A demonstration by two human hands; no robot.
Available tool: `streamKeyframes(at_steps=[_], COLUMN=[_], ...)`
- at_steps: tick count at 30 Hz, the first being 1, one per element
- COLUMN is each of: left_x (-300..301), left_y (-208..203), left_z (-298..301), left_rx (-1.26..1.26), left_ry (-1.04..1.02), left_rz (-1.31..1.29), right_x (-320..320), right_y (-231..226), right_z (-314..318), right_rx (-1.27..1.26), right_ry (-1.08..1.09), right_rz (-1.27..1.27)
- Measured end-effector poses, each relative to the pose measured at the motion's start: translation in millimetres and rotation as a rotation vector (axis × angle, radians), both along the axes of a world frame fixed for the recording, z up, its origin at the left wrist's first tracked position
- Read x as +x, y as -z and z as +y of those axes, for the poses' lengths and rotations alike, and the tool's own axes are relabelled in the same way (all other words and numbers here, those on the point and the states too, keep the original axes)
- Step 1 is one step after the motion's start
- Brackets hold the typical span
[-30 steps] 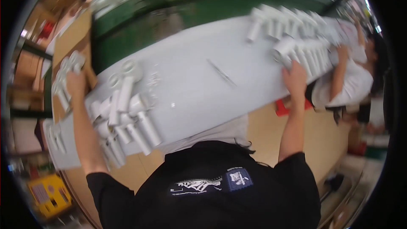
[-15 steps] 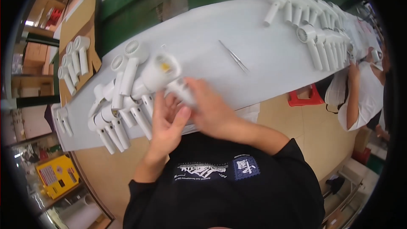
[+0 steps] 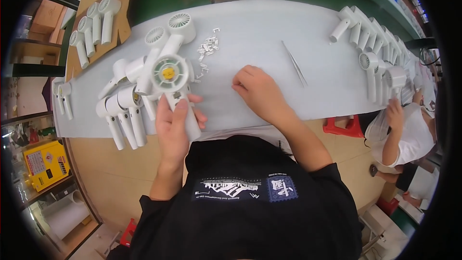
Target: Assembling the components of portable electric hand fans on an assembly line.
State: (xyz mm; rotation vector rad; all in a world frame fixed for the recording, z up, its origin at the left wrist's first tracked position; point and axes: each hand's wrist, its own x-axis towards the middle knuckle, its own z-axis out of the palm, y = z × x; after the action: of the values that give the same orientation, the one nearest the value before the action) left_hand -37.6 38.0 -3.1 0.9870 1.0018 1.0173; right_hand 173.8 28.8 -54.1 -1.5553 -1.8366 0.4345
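The left hand (image 3: 173, 123) holds a white fan (image 3: 175, 88) over the near left part of the surface (image 3: 245, 29). Its fingers are wrapped around the handle, with the thumb on top. The fan leans, with its round head to the far left and a yellow hub (image 3: 168, 73) in the middle. The right hand (image 3: 255, 89) is just to the right, over the surface, with its fingers curled in; I cannot tell if they have hold of anything. Small white bits (image 3: 209, 46) lie in a pile beyond the fan. Tweezers (image 3: 294, 63) lie to the right of the right hand. More fans (image 3: 126, 103) lie to the left. Rows of white fans (image 3: 369, 30) lie far right, near another person's hand (image 3: 395, 114).
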Motion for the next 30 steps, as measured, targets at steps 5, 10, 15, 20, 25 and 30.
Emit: streamKeyframes(at_steps=[5, 10, 15, 20, 25, 30], left_x=[7, 19, 14, 8, -6, -55], left_y=[13, 27, 61, 59, 52, 48], left_z=[-6, -13, 7, 21, 34, -14], left_rx=[0.052, 0.305, 0.660, 0.657, 0.608, 0.662], left_ry=[0.047, -0.097, -0.136, -0.135, -0.188, -0.611], left_rz=[0.088, 0.265, 0.389, 0.411, 0.398, 0.404], right_x=[17, 21, 15, 22, 13, -6], right_y=[-26, -14, -13, -24, -40, -32], right_z=[-18, -23, -29, -30, -24, -16], right_rx=[-0.208, -0.160, -0.233, -0.298, -0.179, -0.115], right_ry=[0.116, 0.178, 0.240, 0.191, 0.100, 0.111], right_rz=[0.465, 0.127, 0.017, 0.194, 0.591, 0.514])
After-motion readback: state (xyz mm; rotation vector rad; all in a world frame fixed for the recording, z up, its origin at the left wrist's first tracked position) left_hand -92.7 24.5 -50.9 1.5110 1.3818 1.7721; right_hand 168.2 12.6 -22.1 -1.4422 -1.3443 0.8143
